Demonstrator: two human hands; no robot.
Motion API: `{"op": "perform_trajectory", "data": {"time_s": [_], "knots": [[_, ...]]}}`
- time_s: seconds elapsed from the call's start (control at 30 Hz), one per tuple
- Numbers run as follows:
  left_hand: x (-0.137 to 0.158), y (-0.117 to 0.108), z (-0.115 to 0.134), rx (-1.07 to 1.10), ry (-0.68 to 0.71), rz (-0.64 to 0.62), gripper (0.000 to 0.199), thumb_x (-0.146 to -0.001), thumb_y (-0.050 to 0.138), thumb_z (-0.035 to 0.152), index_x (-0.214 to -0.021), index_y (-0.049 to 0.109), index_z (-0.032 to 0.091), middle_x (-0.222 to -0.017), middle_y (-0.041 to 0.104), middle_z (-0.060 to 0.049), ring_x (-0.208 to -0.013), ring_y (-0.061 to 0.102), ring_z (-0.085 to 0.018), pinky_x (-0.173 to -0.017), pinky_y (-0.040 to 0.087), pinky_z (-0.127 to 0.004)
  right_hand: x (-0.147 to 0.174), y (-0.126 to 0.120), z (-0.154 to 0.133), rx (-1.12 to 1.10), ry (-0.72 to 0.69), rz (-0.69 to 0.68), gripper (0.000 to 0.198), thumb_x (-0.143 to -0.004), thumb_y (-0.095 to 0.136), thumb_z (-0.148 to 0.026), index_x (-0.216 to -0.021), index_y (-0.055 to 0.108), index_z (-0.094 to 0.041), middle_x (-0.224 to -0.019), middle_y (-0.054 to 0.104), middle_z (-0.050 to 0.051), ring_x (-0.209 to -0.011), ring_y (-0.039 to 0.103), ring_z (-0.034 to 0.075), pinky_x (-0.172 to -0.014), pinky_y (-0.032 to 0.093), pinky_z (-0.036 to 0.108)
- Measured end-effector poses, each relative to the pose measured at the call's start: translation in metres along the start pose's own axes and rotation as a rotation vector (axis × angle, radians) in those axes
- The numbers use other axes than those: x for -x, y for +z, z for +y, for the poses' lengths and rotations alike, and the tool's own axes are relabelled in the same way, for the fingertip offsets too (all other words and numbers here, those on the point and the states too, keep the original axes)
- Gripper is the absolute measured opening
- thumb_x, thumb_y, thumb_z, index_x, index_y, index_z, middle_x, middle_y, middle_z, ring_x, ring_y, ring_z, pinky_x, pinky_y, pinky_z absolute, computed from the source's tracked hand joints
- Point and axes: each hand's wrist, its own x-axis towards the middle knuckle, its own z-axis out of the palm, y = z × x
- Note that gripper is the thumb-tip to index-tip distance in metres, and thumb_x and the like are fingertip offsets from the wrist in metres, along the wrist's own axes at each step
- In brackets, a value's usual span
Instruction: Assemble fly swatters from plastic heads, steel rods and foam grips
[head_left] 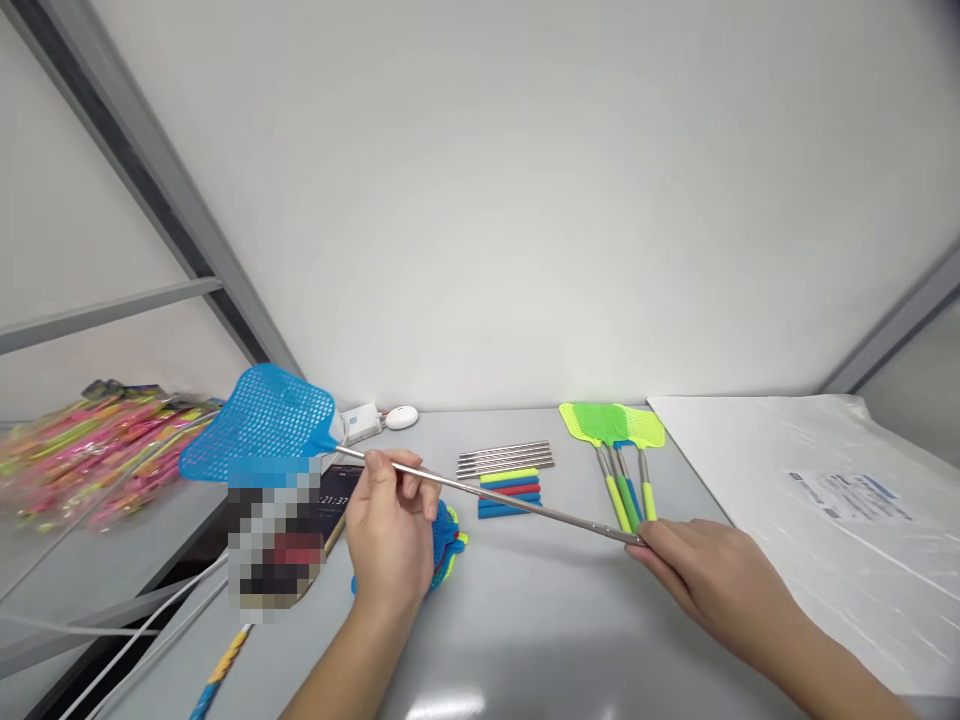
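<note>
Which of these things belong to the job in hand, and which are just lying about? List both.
Likely part of the job:
metal rod, in left hand and right hand
blue swatter head at its end
loose metal rods
coloured tubes
partly hidden mesh pieces
green and yellow-green swatters

Apparently just lying about:
phone
white block
white oval object
wrapped white package

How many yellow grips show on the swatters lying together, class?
2. One yellow grip is leftmost in the swatter group; another yellow grip is rightmost, near the right hand. Others may be hidden.
</note>
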Motion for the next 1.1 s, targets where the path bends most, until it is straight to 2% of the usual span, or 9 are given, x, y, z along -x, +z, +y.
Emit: {"op": "perform_trajectory", "data": {"time_s": [0.1,0.23,0.37,0.43,0.57,0.7,0.87,0.97,1.1], "knots": [[0.041,0.012,-0.011,0.047,-0.144,0.006,0.032,-0.088,0.061,0.046,-0.078,0.059,0.016,-0.062,0.041,0.006,-0.046,0.038,-0.004,-0.048,0.035,-0.019,0.000,-0.009,-0.008,0.034,0.009,0.020,0.030,-0.101,0.038,-0.035,-0.078,0.052,-0.022,-0.062,0.057,-0.003,-0.050,0.049,0.015,-0.053,0.025,0.029],[0.094,0.022,-0.034,-0.064,-0.321,-0.181,0.035,-0.090,0.056,0.050,-0.088,0.065,0.016,-0.061,0.042,0.005,-0.052,0.042,-0.007,-0.055,0.037,-0.021,-0.003,-0.018,-0.027,0.022,-0.004,0.045,0.029,-0.103,0.034,-0.034,-0.093,0.058,-0.020,-0.070,0.062,0.000,-0.055,0.055,0.014,-0.053,0.026,0.029],[0.115,0.025,-0.047,-0.179,-0.381,-0.349,0.039,-0.092,0.053,0.051,-0.091,0.067,0.015,-0.063,0.048,0.002,-0.059,0.047,-0.010,-0.063,0.039,-0.025,-0.008,-0.020,-0.048,-0.039,-0.007,0.019,0.031,-0.103,0.033,-0.038,-0.095,0.058,-0.021,-0.068,0.062,-0.001,-0.055,0.056,0.013,-0.052,0.023,0.028],[0.117,0.025,-0.049,-0.178,-0.359,-0.323,0.042,-0.092,0.051,0.053,-0.089,0.068,0.014,-0.062,0.045,0.002,-0.060,0.045,-0.010,-0.063,0.039,-0.025,-0.011,-0.017,-0.057,-0.055,0.024,0.013,0.035,-0.103,0.033,-0.039,-0.085,0.056,-0.021,-0.063,0.059,-0.002,-0.052,0.054,0.012,-0.050,0.020,0.028],[0.113,0.021,-0.041,-0.124,-0.257,-0.151,0.042,-0.091,0.052,0.053,-0.085,0.067,0.014,-0.059,0.038,0.004,-0.058,0.040,-0.009,-0.057,0.035,-0.023,-0.009,-0.010,-0.063,-0.084,0.056,0.005,0.038,-0.103,0.034,-0.039,-0.075,0.051,-0.020,-0.058,0.057,-0.004,-0.049,0.051,0.010,-0.050,0.017,0.028],[0.108,0.015,-0.019,-0.071,-0.154,-0.010,0.043,-0.090,0.055,0.054,-0.077,0.065,0.014,-0.067,0.045,0.002,-0.055,0.037,-0.007,-0.053,0.033,-0.021,0.016,-0.013,-0.046,-0.057,0.022,0.025,0.039,-0.103,0.035,-0.039,-0.072,0.049,-0.020,-0.057,0.055,-0.005,-0.049,0.049,0.010,-0.051,0.019,0.027],[0.102,0.013,0.008,0.003,-0.097,0.030,0.041,-0.088,0.058,0.053,-0.074,0.062,0.015,-0.073,0.048,0.001,-0.051,0.036,-0.004,-0.050,0.032,-0.021,0.060,-0.018,-0.008,0.058,-0.042,0.063,0.037,-0.101,0.040,-0.037,-0.070,0.051,-0.021,-0.053,0.051,-0.005,-0.046,0.048,0.012,-0.053,0.024,0.028],[0.100,0.013,0.015,0.049,-0.069,0.069,0.040,-0.088,0.058,0.052,-0.074,0.060,0.016,-0.071,0.048,0.002,-0.048,0.036,-0.004,-0.049,0.032,-0.021,0.077,-0.016,0.016,0.110,-0.086,0.099,0.036,-0.100,0.042,-0.036,-0.070,0.054,-0.021,-0.055,0.053,-0.004,-0.048,0.050,0.012,-0.054,0.028,0.028],[0.101,0.015,0.012,0.037,-0.063,0.023,0.038,-0.088,0.058,0.052,-0.076,0.060,0.017,-0.069,0.045,0.004,-0.048,0.037,-0.004,-0.050,0.031,-0.021,0.088,-0.013,0.043,0.172,-0.030,0.135,0.035,-0.098,0.045,-0.037,-0.069,0.056,-0.021,-0.057,0.055,-0.002,-0.051,0.052,0.014,-0.057,0.032,0.028]]}}
